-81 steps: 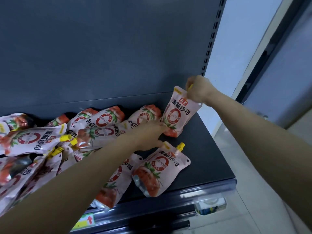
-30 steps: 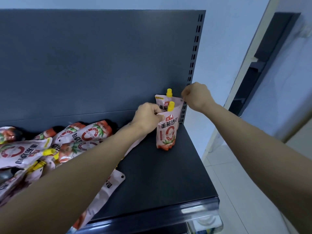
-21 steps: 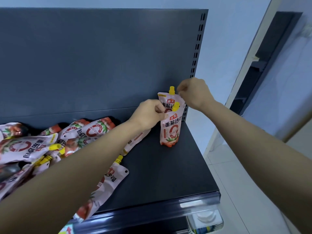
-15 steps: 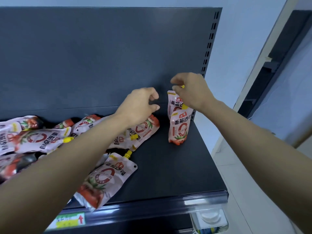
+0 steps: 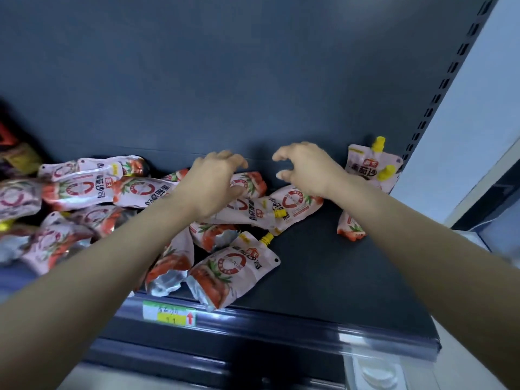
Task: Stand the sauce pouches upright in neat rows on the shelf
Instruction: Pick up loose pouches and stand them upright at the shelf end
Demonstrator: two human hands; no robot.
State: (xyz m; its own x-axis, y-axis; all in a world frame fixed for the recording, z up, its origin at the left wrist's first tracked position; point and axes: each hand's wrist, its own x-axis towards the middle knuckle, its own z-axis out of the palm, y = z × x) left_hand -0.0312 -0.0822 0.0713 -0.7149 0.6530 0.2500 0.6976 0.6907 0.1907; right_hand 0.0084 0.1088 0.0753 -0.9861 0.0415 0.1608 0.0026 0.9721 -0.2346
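Pink upright pouches (image 5: 365, 167), two in number, stand at the right rear corner of the shelf (image 5: 309, 277), one in front of the other, yellow caps up. The front one is partly hidden by the right forearm. Half a second earlier the right hand was on their tops and the left hand hung close beside them. Both hands have since let go and moved left, toward the heap (image 5: 135, 192) of lying pouches that covers the left and middle of the shelf, from rear to front edge.

Left hand (image 5: 216, 181): fingers bent down over a rear pouch (image 5: 250, 182) lying near the rear edge. Whether they have closed on it cannot be told.

Right hand (image 5: 306, 167): fingers and thumb apart and loosely hooked, holding nothing, above a centre pouch (image 5: 295, 202) lying flat.

Finding: the pair stands unsupported, so the first row is begun. The step in hand is judged to be picking the next pouch. Most of the stock lies flat, so the task is at an early stage.

Risk: the right forearm passes just beside the standing pair and could knock it over.
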